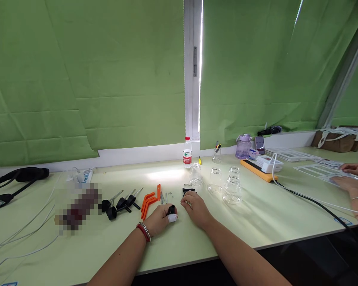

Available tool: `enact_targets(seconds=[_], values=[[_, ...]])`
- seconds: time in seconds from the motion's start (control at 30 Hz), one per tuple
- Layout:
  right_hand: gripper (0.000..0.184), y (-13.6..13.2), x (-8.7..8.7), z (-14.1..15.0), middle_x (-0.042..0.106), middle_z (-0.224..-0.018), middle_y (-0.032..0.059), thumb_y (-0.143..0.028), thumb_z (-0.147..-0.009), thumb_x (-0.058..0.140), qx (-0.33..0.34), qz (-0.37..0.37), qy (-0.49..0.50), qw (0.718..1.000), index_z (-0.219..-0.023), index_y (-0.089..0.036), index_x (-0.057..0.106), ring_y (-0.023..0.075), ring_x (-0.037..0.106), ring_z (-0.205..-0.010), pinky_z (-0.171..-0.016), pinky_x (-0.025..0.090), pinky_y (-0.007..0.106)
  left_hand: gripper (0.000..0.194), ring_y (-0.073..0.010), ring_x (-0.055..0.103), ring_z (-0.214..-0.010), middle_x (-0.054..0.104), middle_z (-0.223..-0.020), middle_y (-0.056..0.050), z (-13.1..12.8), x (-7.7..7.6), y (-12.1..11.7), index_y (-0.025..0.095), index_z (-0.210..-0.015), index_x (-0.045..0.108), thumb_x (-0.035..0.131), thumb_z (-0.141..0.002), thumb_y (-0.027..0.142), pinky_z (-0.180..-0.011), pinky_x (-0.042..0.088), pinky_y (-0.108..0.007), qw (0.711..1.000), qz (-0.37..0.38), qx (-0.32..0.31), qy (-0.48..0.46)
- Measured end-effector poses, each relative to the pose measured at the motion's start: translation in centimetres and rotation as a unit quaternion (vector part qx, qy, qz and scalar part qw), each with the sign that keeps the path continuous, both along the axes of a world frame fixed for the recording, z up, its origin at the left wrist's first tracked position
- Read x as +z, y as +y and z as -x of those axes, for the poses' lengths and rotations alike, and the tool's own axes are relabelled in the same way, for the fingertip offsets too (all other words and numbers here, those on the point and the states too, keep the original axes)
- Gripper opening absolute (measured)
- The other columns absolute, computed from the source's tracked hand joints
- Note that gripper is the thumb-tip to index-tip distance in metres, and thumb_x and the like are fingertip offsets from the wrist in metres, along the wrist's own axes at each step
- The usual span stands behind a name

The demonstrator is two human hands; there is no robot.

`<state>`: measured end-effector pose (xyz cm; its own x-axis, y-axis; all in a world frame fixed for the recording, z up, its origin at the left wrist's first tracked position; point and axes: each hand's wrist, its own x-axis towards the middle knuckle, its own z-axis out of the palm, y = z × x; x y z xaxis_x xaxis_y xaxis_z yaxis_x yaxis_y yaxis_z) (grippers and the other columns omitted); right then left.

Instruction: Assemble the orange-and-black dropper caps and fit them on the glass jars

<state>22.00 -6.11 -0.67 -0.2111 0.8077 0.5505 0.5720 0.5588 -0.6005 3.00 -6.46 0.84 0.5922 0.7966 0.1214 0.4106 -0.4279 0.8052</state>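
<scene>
My left hand [158, 219], with white tape round one finger, is closed on a small black cylindrical part [172, 209]. Beside it, my right hand [199, 211] has its fingers pinched together over the table; what they hold, if anything, is too small to make out. Just beyond the right fingertips lie black pieces [188, 190] and a row of springs [187, 184]. Left of them are several screws [162, 197], tiny metal bits and orange levers [149, 201]. Farther left, several black knobs with metal rods [121, 203] lie in a group.
Upturned clear glass jars [232, 190] stand right of my hands, with a water bottle [187, 154] behind. An orange power strip [258, 171] and cables lie farther right. Another person's hands [350, 182] touch papers at the far right. A black strap [20, 178] lies left.
</scene>
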Motion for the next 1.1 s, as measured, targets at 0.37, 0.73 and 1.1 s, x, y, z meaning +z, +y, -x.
enact_targets(seconds=[0.37, 0.73, 1.1], values=[[0.016, -1.1, 0.6, 1.3, 0.058, -0.086, 0.0052, -0.020, -0.087, 0.048, 0.099, -0.054, 0.052, 0.992, -0.082, -0.020, 0.063, 0.0166, 0.053, -0.085, -0.078, 0.043, 0.030, 0.017, -0.0119, 0.037, -0.064, 0.042, -0.065, 0.004, -0.2, -0.4, 0.1, 0.017, -0.069, 0.047, 0.054, -0.076, 0.031, -0.061, 0.033, -0.023, 1.000, -0.019, -0.011, -0.002], [0.020, -1.0, 0.5, 1.3, 0.058, -0.084, 0.0042, -0.020, -0.088, 0.046, 0.107, -0.049, 0.048, 0.992, -0.083, -0.020, 0.065, 0.0153, 0.053, -0.083, -0.077, 0.043, 0.028, 0.016, -0.0123, 0.038, -0.064, 0.043, -0.065, 0.003, -0.1, -0.4, 0.2, 0.017, -0.070, 0.047, 0.052, -0.077, 0.031, -0.061, 0.033, -0.023, 0.999, -0.030, -0.008, 0.012], [0.020, -1.0, 0.5, 1.2, 0.059, -0.084, 0.0043, -0.021, -0.088, 0.045, 0.106, -0.043, 0.044, 0.992, -0.084, -0.020, 0.065, 0.0157, 0.055, -0.081, -0.075, 0.043, 0.028, 0.012, -0.0112, 0.038, -0.064, 0.041, -0.065, 0.004, -0.1, -0.7, 0.4, 0.017, -0.070, 0.046, 0.054, -0.076, 0.025, -0.060, 0.032, -0.022, 1.000, -0.020, -0.013, -0.008]])
